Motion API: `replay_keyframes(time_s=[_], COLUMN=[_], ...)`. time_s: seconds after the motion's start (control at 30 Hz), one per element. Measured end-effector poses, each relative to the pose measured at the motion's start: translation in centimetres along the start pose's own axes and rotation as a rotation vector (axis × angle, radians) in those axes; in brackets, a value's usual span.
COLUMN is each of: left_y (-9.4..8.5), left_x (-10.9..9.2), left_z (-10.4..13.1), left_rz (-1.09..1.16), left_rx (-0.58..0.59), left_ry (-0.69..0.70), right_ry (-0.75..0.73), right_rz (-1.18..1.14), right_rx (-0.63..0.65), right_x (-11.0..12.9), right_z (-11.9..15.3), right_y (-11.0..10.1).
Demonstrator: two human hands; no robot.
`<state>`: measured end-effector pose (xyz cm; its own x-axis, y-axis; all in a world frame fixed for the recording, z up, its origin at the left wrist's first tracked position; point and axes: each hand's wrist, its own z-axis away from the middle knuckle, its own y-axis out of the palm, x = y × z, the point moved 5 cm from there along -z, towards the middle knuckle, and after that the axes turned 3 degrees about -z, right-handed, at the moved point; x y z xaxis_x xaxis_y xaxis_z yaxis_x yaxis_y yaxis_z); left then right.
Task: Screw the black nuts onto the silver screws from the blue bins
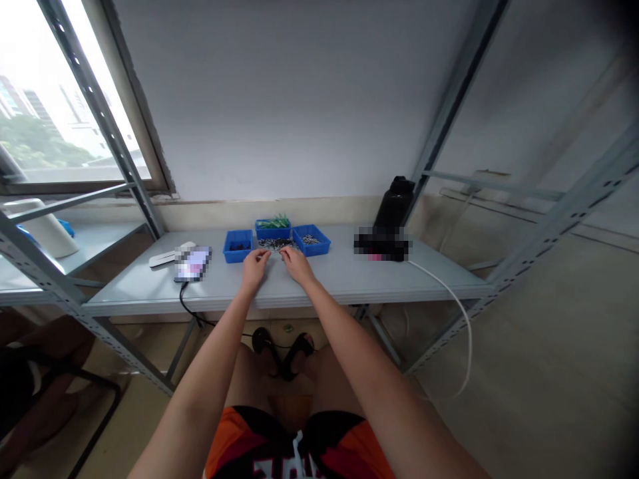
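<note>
My left hand [256, 266] and my right hand [295, 263] are close together over the grey shelf, fingertips pinched. Between them is something small and thin, too small to name. Just beyond my fingertips lies a pile of small dark and silvery pieces [277, 243]. Around that pile stand three blue bins: the left bin [229, 255] has dark pieces in it, the back bin [274, 233] holds green strips, and the right bin [319, 249] contains small metallic pieces.
On the left of the shelf [329, 283] lie a phone [194, 265] with a black cable and a white object [162, 259]. A black bottle [394, 206] stands at the right, behind a blurred dark item with a white cable [462, 313]. Metal posts frame both sides.
</note>
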<state>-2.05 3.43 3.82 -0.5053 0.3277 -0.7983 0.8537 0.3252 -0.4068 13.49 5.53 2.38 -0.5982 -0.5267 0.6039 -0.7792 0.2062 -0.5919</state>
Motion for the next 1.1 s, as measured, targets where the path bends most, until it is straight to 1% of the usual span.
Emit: replay_keyframes(time_s=[0.13, 0.3, 0.43, 0.53, 0.63, 0.7, 0.87, 1.1], left_y=[0.5, 0.7, 0.7, 0.9, 1.1, 1.2, 1.0, 0.9], left_x=[0.1, 0.1, 0.1, 0.3, 0.8, 1.0, 0.6, 0.2], left_z=[-0.1, 0.0, 0.1, 0.2, 0.2, 0.2, 0.0, 0.1], left_rz=[0.019, 0.041, 0.055, 0.094, 0.142, 0.124, -0.026, -0.079], left_rx=[0.055, 0.088, 0.092, 0.102, 0.118, 0.124, 0.101, 0.123], left_ry=[-0.002, 0.021, 0.019, -0.019, -0.087, -0.098, 0.016, 0.07], right_ry=[0.002, -0.093, -0.077, -0.06, -0.032, -0.027, -0.034, -0.023], right_rz=[0.012, 0.075, 0.102, 0.086, 0.06, 0.048, 0.027, 0.042], right_rx=[0.005, 0.112, 0.14, 0.143, 0.131, 0.106, 0.04, 0.016], right_x=[0.2, 1.4, 1.7, 1.7, 1.7, 1.7, 1.6, 1.3], right_z=[0.1, 0.6, 0.8, 0.7, 0.7, 0.8, 0.8, 0.7], right_y=[-0.1, 0.5, 0.5, 0.4, 0.2, 0.0, -0.4, -0.3])
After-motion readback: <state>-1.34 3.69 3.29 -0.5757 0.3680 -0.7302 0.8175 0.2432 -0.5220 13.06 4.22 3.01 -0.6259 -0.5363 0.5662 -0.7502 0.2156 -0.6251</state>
